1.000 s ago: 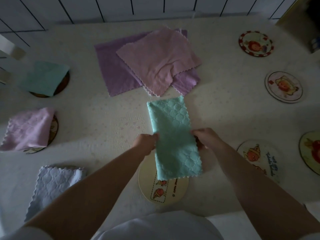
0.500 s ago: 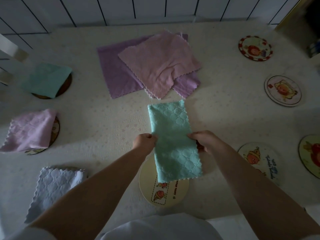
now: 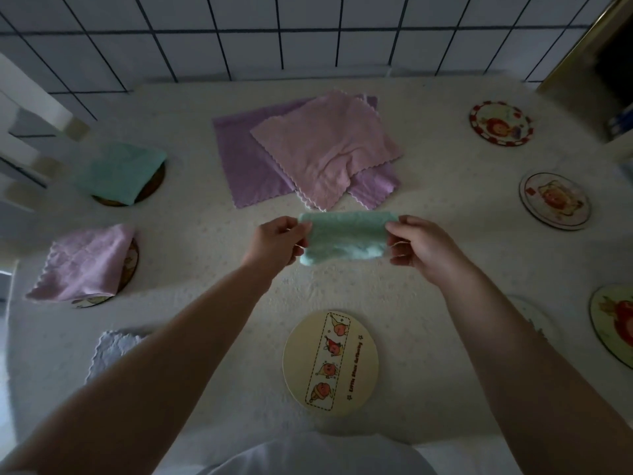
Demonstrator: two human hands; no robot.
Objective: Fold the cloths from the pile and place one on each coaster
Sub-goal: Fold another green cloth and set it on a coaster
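Observation:
I hold a mint-green cloth (image 3: 346,237) up off the table, folded over into a short band. My left hand (image 3: 277,243) pinches its left end and my right hand (image 3: 423,246) pinches its right end. Just behind it lies the pile: a pink cloth (image 3: 325,149) on top of a purple cloth (image 3: 246,159). A bare cream coaster (image 3: 330,359) with fruit drawings lies on the table below my hands. On the left, coasters carry a folded green cloth (image 3: 120,173), a pink cloth (image 3: 85,265) and a white cloth (image 3: 113,351).
Bare round picture coasters lie along the right side: one at the far right (image 3: 500,122), one lower (image 3: 554,201), one at the right edge (image 3: 613,323) and one partly hidden by my right forearm (image 3: 527,310). A tiled wall (image 3: 308,32) backs the pale tabletop (image 3: 205,303).
Both hands lifted the green cloth off the cream coaster and moved it away from me, folding the long strip over into a short band. The camera view tilted up.

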